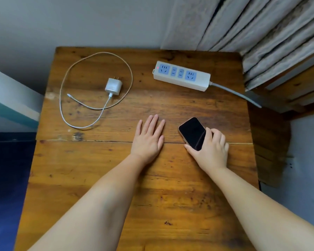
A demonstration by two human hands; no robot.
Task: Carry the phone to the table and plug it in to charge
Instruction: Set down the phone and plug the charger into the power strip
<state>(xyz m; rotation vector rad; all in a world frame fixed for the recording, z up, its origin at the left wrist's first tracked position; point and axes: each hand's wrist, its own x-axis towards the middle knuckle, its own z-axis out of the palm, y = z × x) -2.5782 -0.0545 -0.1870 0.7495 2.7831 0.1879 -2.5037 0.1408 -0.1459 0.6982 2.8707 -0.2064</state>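
Right hand [209, 151] is gripping the phone [192, 134] by its near end, thumb along the left edge and fingers curled over the right edge, so the grip is closed on the phone. Phone is lying screen up, dark, on or just above the tabletop [170, 187] right of centre; contact with the wood cannot be told. Its long axis is running diagonally, far end pointing up and left, roughly toward the charger; which end carries the port is not visible. Left hand [148, 140] is resting flat, palm down, fingers spread and empty, just beside the phone, likely steadying the person while the phone is being set down. White charger [113, 86] is lying prongs away, unplugged, its cable [74, 73] looping around it with the free connector [68, 95] lying loose at left. Power strip [181, 75] is sitting well apart at far right, red light showing, sockets free. Judging by this, carrying is nearly done; plugging in is not yet begun.
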